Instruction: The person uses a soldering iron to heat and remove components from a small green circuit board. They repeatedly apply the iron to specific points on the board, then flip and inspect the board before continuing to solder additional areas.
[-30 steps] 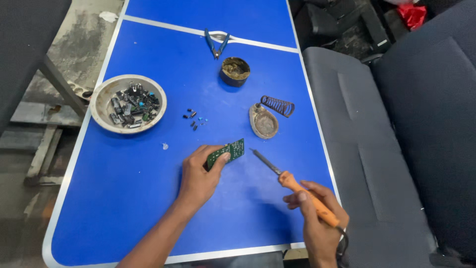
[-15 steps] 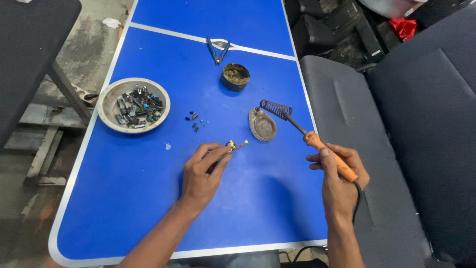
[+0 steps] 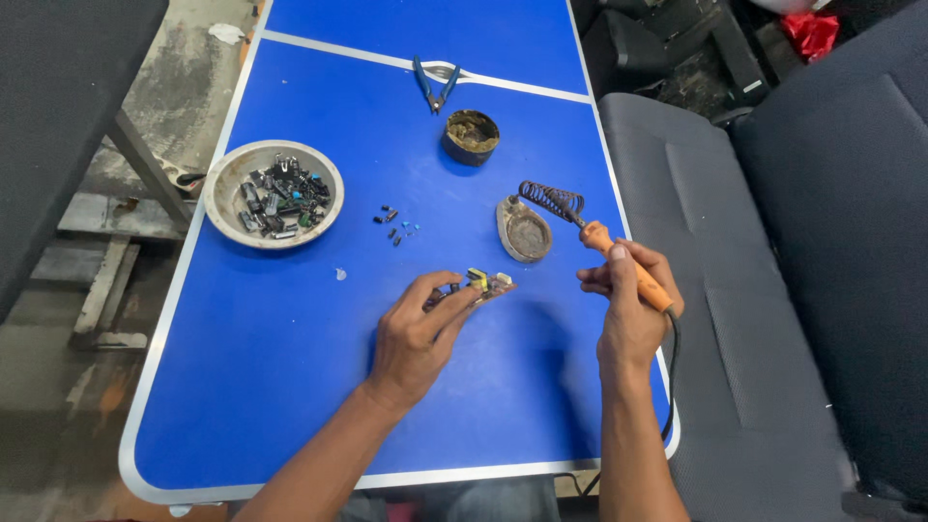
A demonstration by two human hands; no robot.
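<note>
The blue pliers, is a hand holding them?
No, the blue pliers lie alone at the far end of the table, away from both hands.

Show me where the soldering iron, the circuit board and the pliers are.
soldering iron point(image 3: 633, 273): head view, orange handle in the right hand.
circuit board point(image 3: 480, 283): head view, its component-covered face.
pliers point(image 3: 437, 85): head view, blue handles near the pivot.

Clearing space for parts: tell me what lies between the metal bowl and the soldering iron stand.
In the head view, a few small loose components on bare blue table.
</note>
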